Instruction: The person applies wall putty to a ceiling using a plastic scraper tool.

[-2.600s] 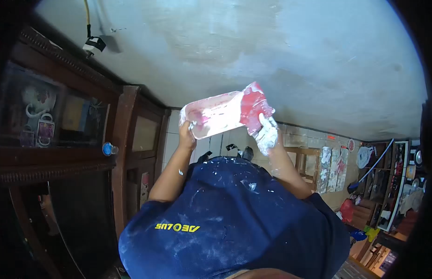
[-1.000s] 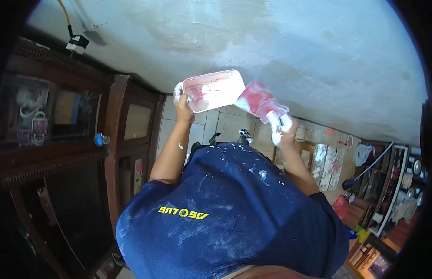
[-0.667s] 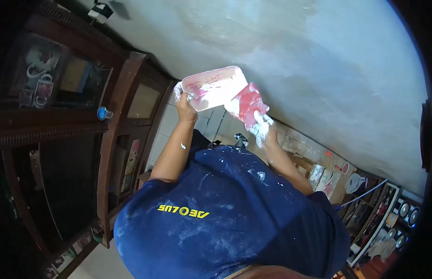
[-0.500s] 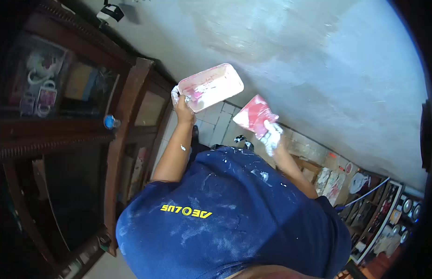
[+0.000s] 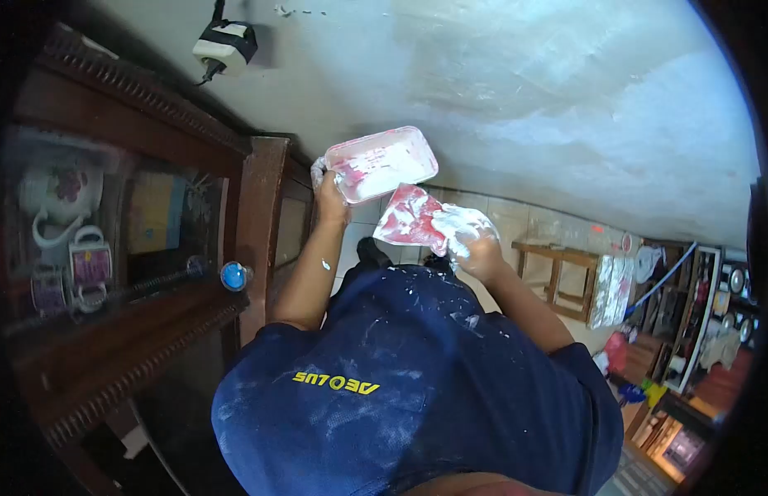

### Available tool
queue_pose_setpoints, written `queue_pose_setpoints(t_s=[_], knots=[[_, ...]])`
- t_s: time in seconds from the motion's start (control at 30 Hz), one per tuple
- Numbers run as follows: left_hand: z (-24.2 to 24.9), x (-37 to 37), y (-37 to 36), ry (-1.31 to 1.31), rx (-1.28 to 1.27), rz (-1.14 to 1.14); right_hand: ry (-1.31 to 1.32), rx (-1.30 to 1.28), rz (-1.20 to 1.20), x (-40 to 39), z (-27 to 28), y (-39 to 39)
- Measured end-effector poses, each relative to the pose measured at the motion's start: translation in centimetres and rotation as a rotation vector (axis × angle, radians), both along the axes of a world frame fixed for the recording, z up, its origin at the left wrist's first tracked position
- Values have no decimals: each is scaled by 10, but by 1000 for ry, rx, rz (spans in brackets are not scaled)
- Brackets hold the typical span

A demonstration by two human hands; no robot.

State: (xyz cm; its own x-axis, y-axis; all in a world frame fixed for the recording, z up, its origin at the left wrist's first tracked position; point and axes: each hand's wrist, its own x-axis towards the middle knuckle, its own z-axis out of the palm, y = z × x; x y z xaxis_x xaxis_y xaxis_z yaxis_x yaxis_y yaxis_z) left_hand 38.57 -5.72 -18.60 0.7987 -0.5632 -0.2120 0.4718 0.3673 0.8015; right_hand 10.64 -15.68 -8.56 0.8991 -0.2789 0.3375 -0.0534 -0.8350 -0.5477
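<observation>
My left hand (image 5: 331, 198) grips the near left edge of a white rectangular plastic tub (image 5: 421, 155), its fingers wrapped round the outside. White paste and pink smears coat the inside of the tub. In my right hand (image 5: 477, 242) is a flat pink putty scraper (image 5: 407, 221), streaked with white paste and pointing left. Thick white paste covers the fingers of this hand. The scraper's upper edge lies close below the tub's lower right corner in this view.
A patchy grey-white wall (image 5: 549, 124) rises ahead, with a power socket (image 5: 225, 50) at upper left. Close on my left stands a dark wooden glass-fronted cabinet (image 5: 264, 223) with a blue knob (image 5: 233, 276). To the right are a wooden stool (image 5: 558, 258) and cluttered shelves (image 5: 690, 306).
The scraper has moved left toward the tub and turned, with more white paste on its face. The tub sits slightly lower and to the right. My view has shifted, showing more of the socket.
</observation>
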Motion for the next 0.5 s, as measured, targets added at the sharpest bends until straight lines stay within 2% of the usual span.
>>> queue_pose_setpoints(t_s=[0.07, 0.13, 0.17, 0.2, 0.23, 0.33, 0.4, 0.5], knots=[[-23, 14, 8, -66, 37, -39, -137, 403, -191, -4, -25, 11], [-40, 20, 14, -4, 4, -84, -186, 353, -263, -7, -39, 9], [3, 4, 13, -12, 17, -26, -434, 973, -433, 3, -35, 14], [-4, 6, 16, -20, 14, -44, -689, 1602, -579, 10, -33, 19], [-18, 9, 17, -36, -4, -47, -781, 1786, -698, 7, -57, 14], [-21, 11, 22, 42, -37, -80, -706, 1713, -730, 20, -65, 4], [-38, 20, 27, -15, -83, -165, -776, 1811, -807, 28, -61, -13], [-30, 31, 33, -13, -93, -208, -893, 1876, -837, 43, -54, -33]])
